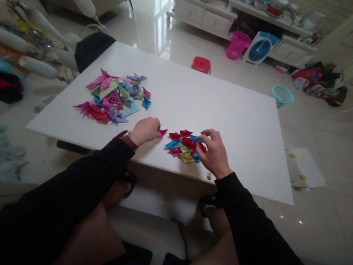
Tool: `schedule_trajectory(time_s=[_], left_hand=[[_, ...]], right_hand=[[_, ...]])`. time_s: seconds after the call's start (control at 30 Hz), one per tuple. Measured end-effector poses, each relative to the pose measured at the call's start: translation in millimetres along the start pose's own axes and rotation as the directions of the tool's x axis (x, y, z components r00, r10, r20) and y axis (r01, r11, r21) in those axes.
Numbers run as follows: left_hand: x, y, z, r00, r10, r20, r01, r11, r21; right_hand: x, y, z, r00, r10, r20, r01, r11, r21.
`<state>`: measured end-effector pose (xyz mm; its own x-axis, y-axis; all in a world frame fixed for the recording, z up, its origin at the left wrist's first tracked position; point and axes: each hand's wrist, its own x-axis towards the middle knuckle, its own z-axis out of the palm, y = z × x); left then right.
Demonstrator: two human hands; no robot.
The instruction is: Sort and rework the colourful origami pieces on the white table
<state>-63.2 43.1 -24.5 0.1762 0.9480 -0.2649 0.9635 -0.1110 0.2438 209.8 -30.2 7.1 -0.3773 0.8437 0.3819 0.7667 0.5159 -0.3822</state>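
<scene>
My left hand (146,131) is closed in a pinch on a small magenta origami piece (163,133) with pointed ends, close to the table surface. To its right lies a small cluster of boat-like origami pieces (184,148) in red, blue, yellow, green and magenta. Over the right side of that cluster is my right hand (214,153), its fingers curved and apart around a red piece; whether they touch it I cannot tell. A larger heap of origami (115,97), several shaped like cranes, in pink, purple, blue and green, lies on the left of the white table (232,114).
A tiny cartoon sticker (209,176) is by the table's near edge. A black object (92,49) covers the far left corner. Beyond the table stand a red stool (201,64), a pink basket (238,45), a blue fan (260,48) and a turquoise basin (282,95).
</scene>
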Motion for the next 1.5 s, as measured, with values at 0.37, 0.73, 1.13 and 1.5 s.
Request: schedule_trajectory(time_s=[0.37,0.73,1.13,1.5], left_hand=[[-5.2,23.2,17.6,0.996,-0.031,0.086,0.024,0.996,0.082],[4.1,29.4,18.0,0.990,-0.116,0.076,0.108,0.989,0.096],[5.5,33.1,20.0,0.993,-0.043,0.109,0.039,0.999,0.039],[7.3,22.7,2.1,0.993,-0.101,0.056,0.100,0.995,0.005]], right_hand=[[0.7,0.0,0.1,1.000,-0.018,0.018,0.018,1.000,0.010],[0.0,0.6,-3.1,0.999,-0.052,0.009,0.052,0.999,0.007],[0.4,-0.8,-4.4,0.998,-0.052,0.030,0.051,0.998,0.032],[-1.2,2.0,-0.8,0.997,-0.075,0.034,0.074,0.997,0.026]])
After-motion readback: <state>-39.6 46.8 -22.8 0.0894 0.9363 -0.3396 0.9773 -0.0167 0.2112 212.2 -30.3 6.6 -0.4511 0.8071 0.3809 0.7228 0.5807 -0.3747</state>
